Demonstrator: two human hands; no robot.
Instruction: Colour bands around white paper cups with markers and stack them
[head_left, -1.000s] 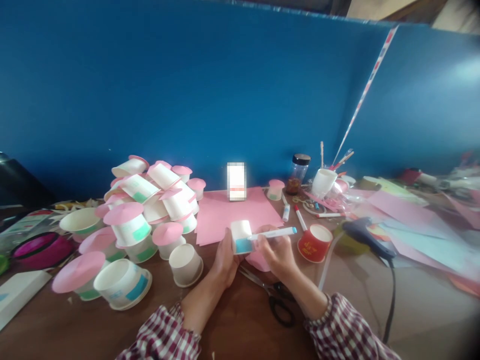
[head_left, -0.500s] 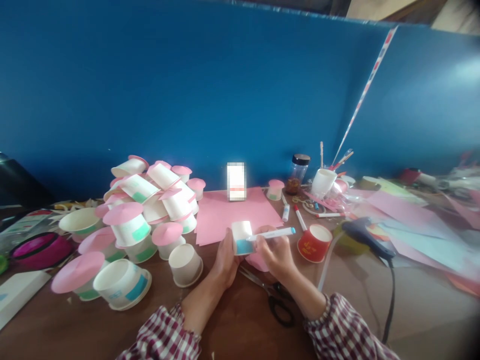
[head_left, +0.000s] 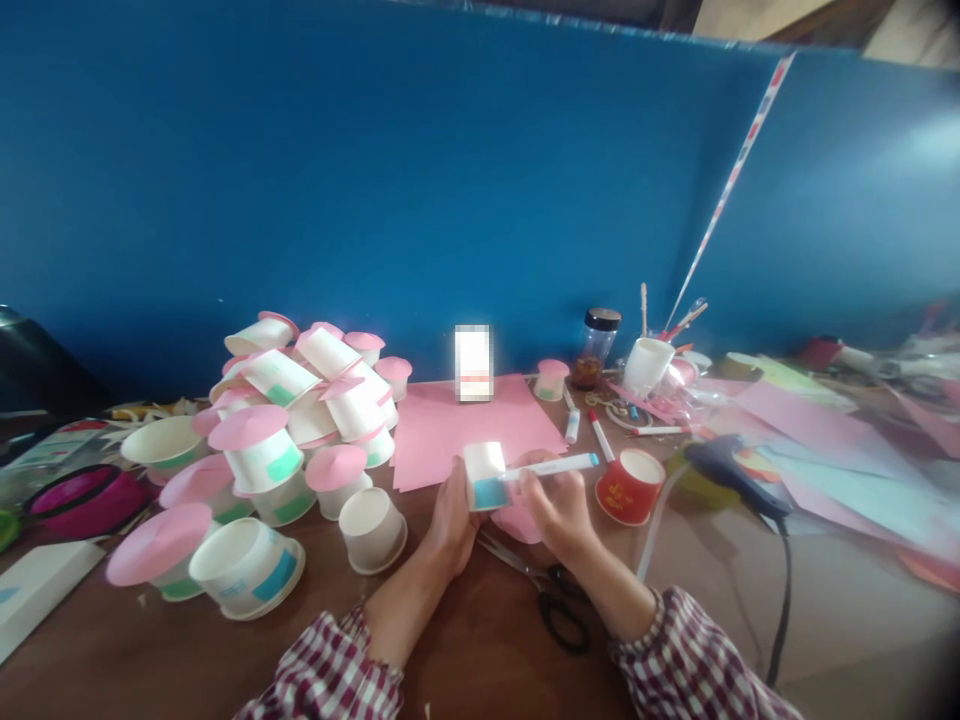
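My left hand (head_left: pixel 450 520) is wrapped round a small white paper cup (head_left: pixel 484 473) held upside down, with a blue band coloured on its lower side. My right hand (head_left: pixel 555 505) pinches a white marker with a blue end (head_left: pixel 551 466), its tip resting against the cup's blue band. Both hands hover just above the brown table (head_left: pixel 465 650), at the near edge of a pink paper sheet (head_left: pixel 465 425). A pink paper piece (head_left: pixel 517 523) lies under my right hand.
A pile of white cups with pink tops (head_left: pixel 300 400) stands to the left. Black scissors (head_left: pixel 551 600) lie near my wrists. A red cup (head_left: pixel 630 485), loose markers (head_left: pixel 600 435), a jar (head_left: pixel 596 345), a glue gun (head_left: pixel 731 470) and coloured papers (head_left: pixel 825 440) lie to the right.
The marker's far end has shifted slightly up and right against the cup. Otherwise both hands stay in place.
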